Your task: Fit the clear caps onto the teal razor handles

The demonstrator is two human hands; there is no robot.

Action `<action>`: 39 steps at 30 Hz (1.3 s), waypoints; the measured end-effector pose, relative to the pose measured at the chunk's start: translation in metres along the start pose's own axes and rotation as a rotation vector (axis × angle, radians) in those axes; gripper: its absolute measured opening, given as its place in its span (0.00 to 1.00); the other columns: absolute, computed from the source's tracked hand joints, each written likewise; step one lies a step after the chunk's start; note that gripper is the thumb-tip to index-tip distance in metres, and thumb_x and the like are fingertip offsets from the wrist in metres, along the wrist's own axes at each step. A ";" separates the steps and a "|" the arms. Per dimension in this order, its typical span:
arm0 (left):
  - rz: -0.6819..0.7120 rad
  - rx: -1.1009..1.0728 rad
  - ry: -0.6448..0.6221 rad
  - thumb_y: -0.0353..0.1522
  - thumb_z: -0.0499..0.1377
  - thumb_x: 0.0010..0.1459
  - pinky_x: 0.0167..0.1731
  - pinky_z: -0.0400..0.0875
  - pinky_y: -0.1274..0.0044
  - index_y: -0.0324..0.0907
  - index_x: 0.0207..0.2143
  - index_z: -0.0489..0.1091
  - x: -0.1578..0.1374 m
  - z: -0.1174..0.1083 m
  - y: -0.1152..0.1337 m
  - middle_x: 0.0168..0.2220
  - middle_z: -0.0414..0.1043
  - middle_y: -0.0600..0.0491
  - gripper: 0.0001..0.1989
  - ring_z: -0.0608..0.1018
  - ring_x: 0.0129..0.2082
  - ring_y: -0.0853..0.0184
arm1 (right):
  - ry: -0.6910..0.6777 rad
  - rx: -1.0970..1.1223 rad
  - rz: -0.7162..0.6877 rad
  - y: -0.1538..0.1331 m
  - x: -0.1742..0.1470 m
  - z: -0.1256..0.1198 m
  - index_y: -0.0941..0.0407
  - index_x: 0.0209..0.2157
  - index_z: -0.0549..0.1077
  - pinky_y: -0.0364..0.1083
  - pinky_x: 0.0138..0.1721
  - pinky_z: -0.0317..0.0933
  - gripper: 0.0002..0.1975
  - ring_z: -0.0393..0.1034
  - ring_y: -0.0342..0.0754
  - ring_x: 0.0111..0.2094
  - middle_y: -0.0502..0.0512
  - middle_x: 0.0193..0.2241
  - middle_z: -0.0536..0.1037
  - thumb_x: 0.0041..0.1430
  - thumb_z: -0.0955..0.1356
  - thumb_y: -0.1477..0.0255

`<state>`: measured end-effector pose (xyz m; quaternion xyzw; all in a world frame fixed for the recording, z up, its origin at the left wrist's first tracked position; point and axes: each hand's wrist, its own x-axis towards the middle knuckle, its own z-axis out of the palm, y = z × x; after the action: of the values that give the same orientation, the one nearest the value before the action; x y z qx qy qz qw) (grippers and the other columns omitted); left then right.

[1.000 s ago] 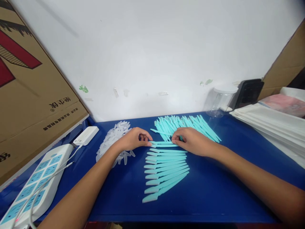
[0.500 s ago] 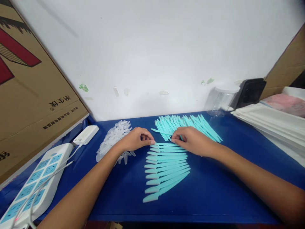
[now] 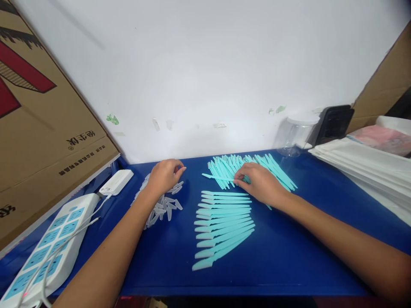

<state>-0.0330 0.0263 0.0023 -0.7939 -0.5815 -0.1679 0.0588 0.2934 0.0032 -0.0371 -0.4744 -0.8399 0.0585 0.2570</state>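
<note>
My left hand (image 3: 166, 176) hovers over the pile of small translucent blade caps (image 3: 163, 209). Its thumb and fingers are drawn together, and whatever they pinch is too small to make out. At the front of the turquoise pile, my right hand (image 3: 258, 182) pinches the handle end of an eyebrow razor (image 3: 216, 177), which lies crosswise with its blade end pointing left. Behind and beside that hand are many more turquoise eyebrow razors (image 3: 221, 164). Nearer to me, a fanned row of eyebrow razors (image 3: 224, 217) lies with the blade ends to the left.
A white power strip (image 3: 54, 244) with cables and a white adapter (image 3: 116, 182) lie on the left of the blue table (image 3: 282, 261). A cardboard box (image 3: 54, 141) leans there. At the right stand a clear jar (image 3: 297, 134), a black holder (image 3: 335, 124) and stacked white bags (image 3: 362, 164).
My left hand has moved left and back from the row's top razor to above the caps. My right hand has shifted slightly right and back, onto the crosswise razor's handle.
</note>
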 end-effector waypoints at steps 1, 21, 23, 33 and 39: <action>-0.003 0.005 -0.014 0.41 0.57 0.65 0.30 0.60 0.74 0.43 0.39 0.80 0.000 0.001 0.000 0.31 0.78 0.50 0.14 0.76 0.31 0.62 | -0.004 0.012 0.012 0.000 0.000 0.000 0.55 0.33 0.78 0.51 0.41 0.63 0.05 0.72 0.54 0.40 0.55 0.34 0.79 0.63 0.71 0.71; -0.017 -0.295 -0.491 0.49 0.65 0.53 0.26 0.66 0.75 0.42 0.32 0.77 -0.002 -0.007 -0.027 0.28 0.78 0.51 0.19 0.77 0.27 0.63 | 0.058 0.234 0.214 -0.006 0.004 -0.012 0.53 0.34 0.76 0.46 0.31 0.57 0.09 0.67 0.46 0.27 0.51 0.31 0.79 0.64 0.68 0.64; -0.006 -0.330 -0.449 0.48 0.65 0.54 0.28 0.68 0.75 0.42 0.32 0.78 -0.001 -0.006 -0.020 0.30 0.79 0.50 0.18 0.77 0.29 0.63 | 0.042 0.261 0.206 -0.007 0.003 -0.012 0.53 0.35 0.76 0.46 0.31 0.58 0.09 0.67 0.46 0.27 0.51 0.31 0.79 0.64 0.68 0.64; 0.001 -0.569 -0.251 0.44 0.67 0.56 0.35 0.70 0.74 0.43 0.38 0.82 0.002 -0.007 0.002 0.33 0.83 0.50 0.15 0.80 0.32 0.64 | -0.016 0.388 0.152 -0.009 0.005 -0.014 0.55 0.33 0.76 0.46 0.32 0.58 0.11 0.67 0.46 0.28 0.51 0.29 0.78 0.64 0.68 0.62; 0.011 -0.586 -0.222 0.46 0.70 0.53 0.33 0.68 0.73 0.43 0.35 0.83 0.001 -0.008 0.005 0.31 0.82 0.50 0.16 0.79 0.31 0.63 | -0.009 0.384 0.125 -0.008 0.004 -0.014 0.55 0.33 0.77 0.46 0.31 0.57 0.13 0.66 0.46 0.27 0.52 0.28 0.78 0.64 0.68 0.60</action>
<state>-0.0292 0.0235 0.0106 -0.7937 -0.5067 -0.2402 -0.2357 0.2924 0.0003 -0.0204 -0.4678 -0.7832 0.2356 0.3350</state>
